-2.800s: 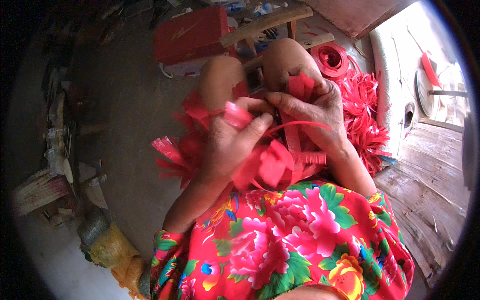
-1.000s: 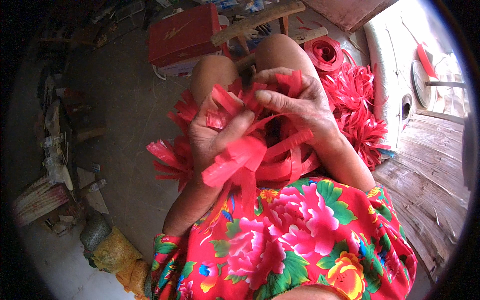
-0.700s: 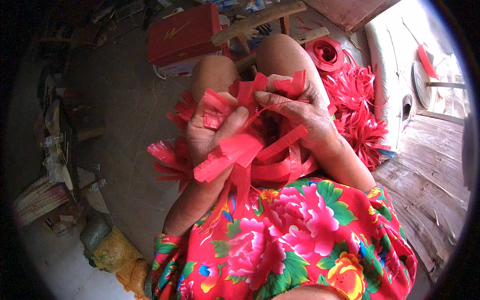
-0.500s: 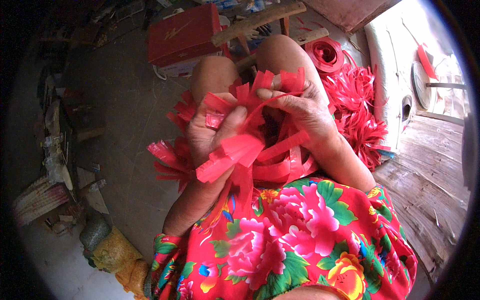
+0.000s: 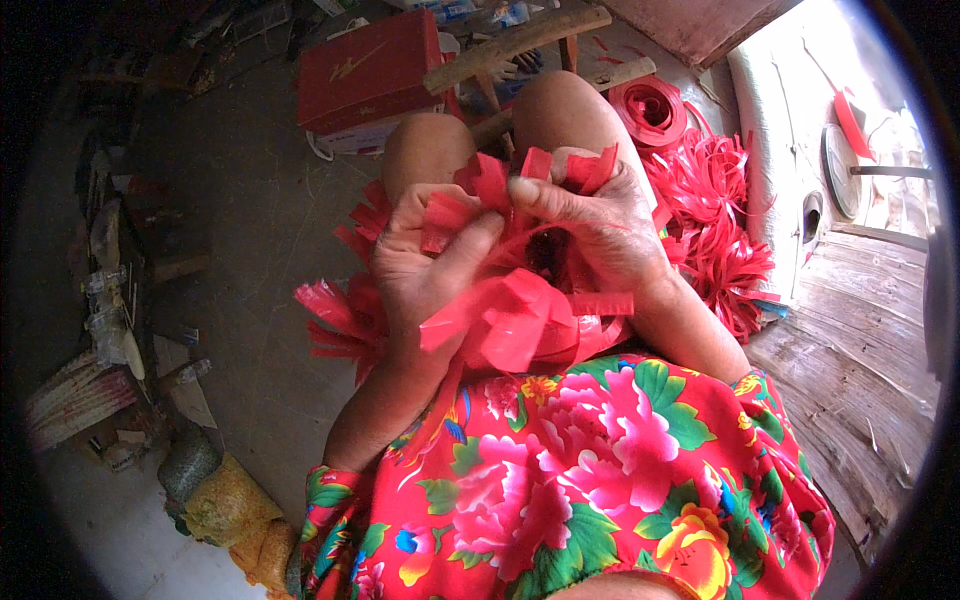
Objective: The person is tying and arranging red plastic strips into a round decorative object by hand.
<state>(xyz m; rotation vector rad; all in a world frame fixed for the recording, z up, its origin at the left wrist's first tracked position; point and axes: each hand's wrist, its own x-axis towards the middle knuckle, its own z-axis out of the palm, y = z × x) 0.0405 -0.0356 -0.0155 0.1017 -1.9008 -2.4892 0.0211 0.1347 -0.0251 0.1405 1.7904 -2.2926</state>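
Both hands work close together above my lap on a bunch of red plastic strips [image 5: 520,310]. My left hand [image 5: 425,255] is closed round the folded strips, its thumb pressed over them. My right hand [image 5: 600,215] pinches strips between thumb and bent fingers, just right of the left. Cut strip ends stick up between the hands and hang below them onto the floral cloth [image 5: 570,450] over my lap. More fringed red strips [image 5: 340,315] spread out beside my left wrist. Some fingertips are hidden behind the strips.
Beyond my knees stand a red box [image 5: 368,75] and a wooden stool [image 5: 520,45]. To the right lie a roll of red strip [image 5: 648,110] and fluffy red strip bundles [image 5: 708,200], next to wooden boards [image 5: 850,330]. A yellowish sack [image 5: 235,500] lies at lower left.
My hands have drawn slightly closer together, the right thumb moving left. The loose strip ends below the hands have shifted right and now bunch up.
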